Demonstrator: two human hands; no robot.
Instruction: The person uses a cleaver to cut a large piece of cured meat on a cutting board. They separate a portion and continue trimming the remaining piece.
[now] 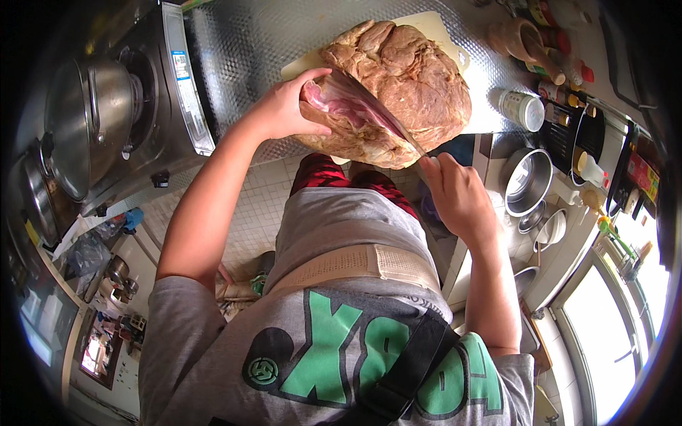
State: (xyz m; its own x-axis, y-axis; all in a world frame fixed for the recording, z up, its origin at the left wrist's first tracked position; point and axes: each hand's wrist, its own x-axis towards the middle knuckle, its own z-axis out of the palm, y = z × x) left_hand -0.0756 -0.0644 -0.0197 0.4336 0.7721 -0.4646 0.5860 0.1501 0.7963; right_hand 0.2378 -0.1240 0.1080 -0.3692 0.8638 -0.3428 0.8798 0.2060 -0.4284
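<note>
A large piece of browned meat rests on a pale cutting board, whose corners stick out around it. The board lies on a textured metal worktop. My right hand grips the handle of a knife at the near right side of the meat. Its long blade sits in a deep cut, slanting up to the left. On the near side of the cut, a thick slab leans away, baring pink flesh. My left hand clasps the left end of this slab, thumb and fingers spread around it.
To the left, a lidded steel pot stands on a gas stove. At the right are a white-lidded jar, a mortar with a pestle and several bottles. A steel basin sits lower right.
</note>
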